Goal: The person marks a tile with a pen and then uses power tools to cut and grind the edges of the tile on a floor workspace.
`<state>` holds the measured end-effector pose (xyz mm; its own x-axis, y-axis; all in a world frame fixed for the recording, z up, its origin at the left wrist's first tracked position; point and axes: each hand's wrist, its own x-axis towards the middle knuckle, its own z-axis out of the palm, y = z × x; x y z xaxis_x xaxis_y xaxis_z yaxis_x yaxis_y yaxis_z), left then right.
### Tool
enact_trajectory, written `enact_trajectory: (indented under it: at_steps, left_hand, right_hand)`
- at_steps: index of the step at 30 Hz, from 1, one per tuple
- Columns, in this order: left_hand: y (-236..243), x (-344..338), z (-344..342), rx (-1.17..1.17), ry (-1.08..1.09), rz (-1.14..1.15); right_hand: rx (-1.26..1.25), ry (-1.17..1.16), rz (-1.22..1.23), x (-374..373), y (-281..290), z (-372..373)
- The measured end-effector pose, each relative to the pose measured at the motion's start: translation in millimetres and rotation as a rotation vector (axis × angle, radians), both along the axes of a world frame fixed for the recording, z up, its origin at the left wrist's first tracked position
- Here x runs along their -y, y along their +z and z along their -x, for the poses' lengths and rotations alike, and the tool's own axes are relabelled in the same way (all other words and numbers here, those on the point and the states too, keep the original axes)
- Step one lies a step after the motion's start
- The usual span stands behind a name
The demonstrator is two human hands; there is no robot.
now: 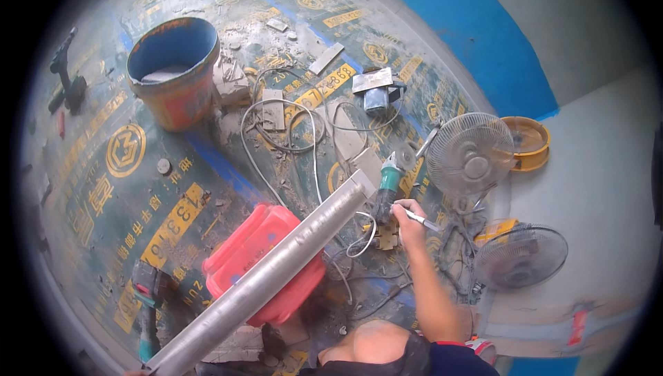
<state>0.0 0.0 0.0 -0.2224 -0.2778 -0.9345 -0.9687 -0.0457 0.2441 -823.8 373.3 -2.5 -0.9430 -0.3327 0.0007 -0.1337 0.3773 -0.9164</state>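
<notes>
A long silvery metal tube (276, 261) slants across an upturned-looking red plastic stool (231, 260), from the lower left edge toward the middle. Only a sliver of my left hand (137, 372) shows at the bottom edge, closed at the tube's near end; most of its fingers are out of the picture. My right hand (410, 225) is closed round a white marker pen (417, 217), whose tip points right. This hand is apart from the tube. Just beyond it lies a green angle grinder (391, 177) with a disc on its head.
To the right stand two fans (475, 147) with wire cages and a yellow reel (539, 147). Loose cables (319, 148) coil behind the stool. A paint-stained bucket (173, 93) and a drill (67, 82) are far left, another power tool (146, 293) near left. Rubble and dust cover the printed sheeting.
</notes>
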Motion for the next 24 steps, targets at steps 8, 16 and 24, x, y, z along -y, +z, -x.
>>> enact_trajectory:
  at_steps: [8,16,24]
  left_hand:
    - [43.0,116.6,89.9,-0.308,0.364,0.338]
    - [143.8,15.8,337.9,-0.87,-0.303,0.868]
    - [156.1,-52.4,474.8,-0.89,-1.384,0.697]
  right_hand:
    - [0.033,0.014,-0.027,9.6,25.8,-44.2]
    - [0.236,1.231,-0.413,108.8,119.7,-161.5]
    - [0.153,1.371,-0.199,128.2,100.4,-183.9]
